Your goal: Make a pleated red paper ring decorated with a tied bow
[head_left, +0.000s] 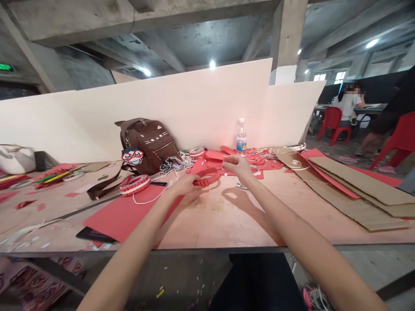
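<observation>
Concrete beams (162,47) cross the ceiling of a large hall; white foam boards (181,101) stand upright along the far edge of a plywood worktable (227,220). Over the middle of the table, the person's left hand (184,185) is clenched around the left end of a pleated red paper band (205,178), which curves in an arc above the wood; the right hand (235,166) sits at the band's other end with its fingers loosely curved, and whether they grip it cannot be told from this view. Nearest the left hand lies a red card sheet (123,216), with a round red-and-white woven paper ring (134,184) at its far edge; a brown backpack (145,144) (a cat face is stitched on its front) leans against the boards; a water bottle (241,138) stands upright beyond the right hand, among red paper scraps (266,164); corrugated cardboard strips (356,185) lie stacked at the right. Well beyond the boards, a co-worker (348,103) sits at another table, near a red plastic chair (332,123).
</observation>
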The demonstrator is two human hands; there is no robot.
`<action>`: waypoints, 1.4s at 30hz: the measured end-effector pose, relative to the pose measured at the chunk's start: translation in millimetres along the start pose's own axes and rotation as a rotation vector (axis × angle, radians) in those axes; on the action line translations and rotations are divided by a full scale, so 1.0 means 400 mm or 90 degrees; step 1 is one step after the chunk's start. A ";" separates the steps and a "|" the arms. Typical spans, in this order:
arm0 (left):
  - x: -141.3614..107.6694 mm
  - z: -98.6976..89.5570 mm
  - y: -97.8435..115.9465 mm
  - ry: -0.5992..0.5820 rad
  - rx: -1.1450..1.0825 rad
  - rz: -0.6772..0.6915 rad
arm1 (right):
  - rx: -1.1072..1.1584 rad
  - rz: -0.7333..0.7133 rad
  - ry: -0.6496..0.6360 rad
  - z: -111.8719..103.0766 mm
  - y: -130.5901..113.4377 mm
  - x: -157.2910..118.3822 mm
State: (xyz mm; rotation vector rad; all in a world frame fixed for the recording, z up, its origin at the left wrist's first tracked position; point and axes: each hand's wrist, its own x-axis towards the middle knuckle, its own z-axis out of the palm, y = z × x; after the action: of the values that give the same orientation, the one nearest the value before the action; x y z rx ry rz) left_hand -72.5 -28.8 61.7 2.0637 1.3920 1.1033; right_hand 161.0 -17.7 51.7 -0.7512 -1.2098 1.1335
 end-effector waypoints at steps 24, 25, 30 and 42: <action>0.058 0.187 0.105 0.085 -0.318 0.077 | -0.293 -0.374 0.043 0.005 -0.038 -0.029; 0.054 0.192 0.107 0.075 -0.305 0.086 | -0.300 -0.377 0.042 0.006 -0.036 -0.030; 0.040 0.198 0.110 0.063 -0.219 0.109 | -0.336 -0.381 0.050 0.008 -0.033 -0.032; 0.047 0.192 0.095 0.068 -0.125 0.133 | -0.323 -0.325 0.033 0.004 -0.034 -0.030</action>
State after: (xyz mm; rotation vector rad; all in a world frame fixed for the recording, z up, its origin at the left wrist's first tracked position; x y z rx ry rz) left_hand 13.9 -20.8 49.6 2.0669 1.0833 1.3952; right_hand 163.4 -33.5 60.8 -0.7755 -1.5552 0.3843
